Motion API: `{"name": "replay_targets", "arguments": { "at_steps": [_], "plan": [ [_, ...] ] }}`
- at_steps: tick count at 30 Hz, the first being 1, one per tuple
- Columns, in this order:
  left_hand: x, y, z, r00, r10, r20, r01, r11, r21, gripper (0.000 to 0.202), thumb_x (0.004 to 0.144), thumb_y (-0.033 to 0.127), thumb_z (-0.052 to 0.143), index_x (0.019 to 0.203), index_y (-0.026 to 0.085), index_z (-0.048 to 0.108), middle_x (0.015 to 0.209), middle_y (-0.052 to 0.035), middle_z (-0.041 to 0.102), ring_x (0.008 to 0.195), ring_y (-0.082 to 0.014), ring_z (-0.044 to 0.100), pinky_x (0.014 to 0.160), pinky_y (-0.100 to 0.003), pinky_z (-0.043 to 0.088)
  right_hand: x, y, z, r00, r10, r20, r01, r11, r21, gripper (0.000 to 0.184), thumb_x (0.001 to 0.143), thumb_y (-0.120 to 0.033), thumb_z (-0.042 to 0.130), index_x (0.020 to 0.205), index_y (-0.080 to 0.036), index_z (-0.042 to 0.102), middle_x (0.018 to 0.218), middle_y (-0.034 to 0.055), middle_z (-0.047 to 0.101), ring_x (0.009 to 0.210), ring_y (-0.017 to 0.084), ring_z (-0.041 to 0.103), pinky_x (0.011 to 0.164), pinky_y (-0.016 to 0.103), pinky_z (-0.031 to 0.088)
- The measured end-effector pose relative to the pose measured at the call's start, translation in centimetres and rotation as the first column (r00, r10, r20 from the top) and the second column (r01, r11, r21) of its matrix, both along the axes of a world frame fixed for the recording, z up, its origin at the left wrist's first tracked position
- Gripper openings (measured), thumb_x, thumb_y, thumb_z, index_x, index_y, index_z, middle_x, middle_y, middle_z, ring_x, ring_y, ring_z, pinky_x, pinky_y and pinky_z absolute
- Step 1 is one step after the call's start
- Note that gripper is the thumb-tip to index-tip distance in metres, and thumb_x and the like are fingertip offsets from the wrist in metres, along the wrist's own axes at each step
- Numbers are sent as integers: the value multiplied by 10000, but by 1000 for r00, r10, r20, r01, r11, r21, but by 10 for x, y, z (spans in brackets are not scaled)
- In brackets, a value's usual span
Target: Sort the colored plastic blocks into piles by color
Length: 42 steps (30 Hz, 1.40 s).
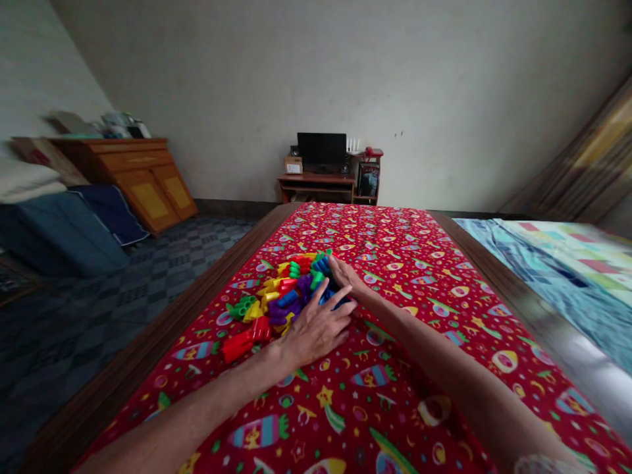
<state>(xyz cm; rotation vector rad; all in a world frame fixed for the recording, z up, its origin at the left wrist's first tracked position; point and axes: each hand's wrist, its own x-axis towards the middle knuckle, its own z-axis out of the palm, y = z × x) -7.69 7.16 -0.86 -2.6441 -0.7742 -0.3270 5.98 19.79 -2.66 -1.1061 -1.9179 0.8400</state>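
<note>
A heap of plastic toy pieces in red, yellow, green, blue and purple lies on a red patterned cloth. My left hand is at the near right side of the heap, palm down, its fingers spread and reaching over blue pieces. Across from it, my right hand rests along the heap's right edge with fingers stretched out, beside blue and green pieces. Neither hand visibly grips a piece. The pieces under my left fingers are partly hidden. A few red pieces lie at the heap's near left end.
The cloth covers a long table with a brown wooden edge. A bed stands to the right. Against the far wall is a desk with a monitor. A wooden cabinet stands at the left.
</note>
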Motion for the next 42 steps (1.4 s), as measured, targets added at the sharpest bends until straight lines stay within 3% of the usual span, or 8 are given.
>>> {"name": "replay_targets", "arguments": {
  "at_steps": [3, 8, 12, 17, 24, 31, 36, 42],
  "plan": [
    [-12, 11, 6, 995, 93, -25, -91, 993, 69, 292, 909, 129, 481, 1124, 220, 658, 1382, -20, 556, 1440, -249, 264, 1217, -539, 10, -17, -2, 7, 980, 108, -165, -119, 991, -62, 747, 891, -719, 222, 1242, -174, 593, 1317, 120, 588, 1269, 241, 500, 1082, 414, 371],
    [-47, 16, 20, 946, 300, 124, -307, 951, 44, 259, 925, 239, 508, 1130, 219, 665, 1407, -80, 536, 1356, -291, 407, 1184, -578, 165, -9, 0, 26, 903, 243, -355, -315, 935, -161, 784, 905, -715, 170, 1376, -188, 507, 1389, 143, 540, 1270, 248, 518, 1038, 439, 425],
    [-80, 27, 22, 878, 411, 245, -412, 910, -51, 336, 928, 365, 509, 1208, 242, 646, 1424, -82, 523, 1330, -303, 437, 1152, -553, 252, 6, -3, 30, 955, 290, -58, -294, 952, -82, 808, 805, -714, 507, 1423, -196, 457, 1415, 147, 509, 1294, 318, 478, 1045, 496, 401],
    [-121, 65, 1, 746, 566, 350, -446, 816, -368, 607, 885, 592, 447, 1348, 211, 545, 1451, -123, 481, 1324, -314, 452, 1104, -492, 354, -5, -28, 11, 870, 232, 435, -301, 949, 96, 1109, 615, -582, 791, 1517, -172, 292, 1495, 243, 341, 1360, 442, 342, 1064, 581, 319],
    [-136, 119, -5, 586, 649, 485, -365, 746, -557, 714, 793, 706, 461, 1181, 136, 645, 1208, -154, 663, 1146, -325, 601, 1031, -442, 437, -44, -21, 27, 917, 27, 398, -131, 962, 238, 661, 797, -366, 703, 1385, -154, 487, 1202, 160, 636, 1106, 274, 602, 925, 395, 465],
    [-158, 104, 3, 580, 626, 521, -336, 767, -547, 742, 846, 689, 347, 1333, 162, 537, 1254, -124, 655, 1163, -281, 604, 1017, -397, 451, -51, 7, 65, 987, 85, 135, -108, 978, 177, 351, 903, -191, 527, 1237, -193, 635, 1053, 42, 734, 976, 171, 684, 879, 274, 506],
    [-173, 81, -1, 555, 716, 423, -489, 692, -530, 766, 889, 647, 178, 1324, 130, 540, 1364, -134, 576, 1295, -277, 500, 1144, -427, 304, -73, 22, 56, 920, -55, 387, -3, 989, 149, 447, 950, -394, 484, 1344, -194, 553, 1250, 110, 649, 1203, 251, 571, 1024, 392, 421],
    [-152, 44, -10, 516, 751, 411, -429, 642, -635, 793, 877, 691, 245, 1463, 167, 347, 1503, -121, 416, 1405, -279, 348, 1162, -457, 272, -94, -5, 40, 826, 200, 526, -311, 941, 131, 500, 968, -526, 370, 1391, -294, 500, 1377, 101, 535, 1240, 282, 521, 1033, 477, 392]
  ]
}}
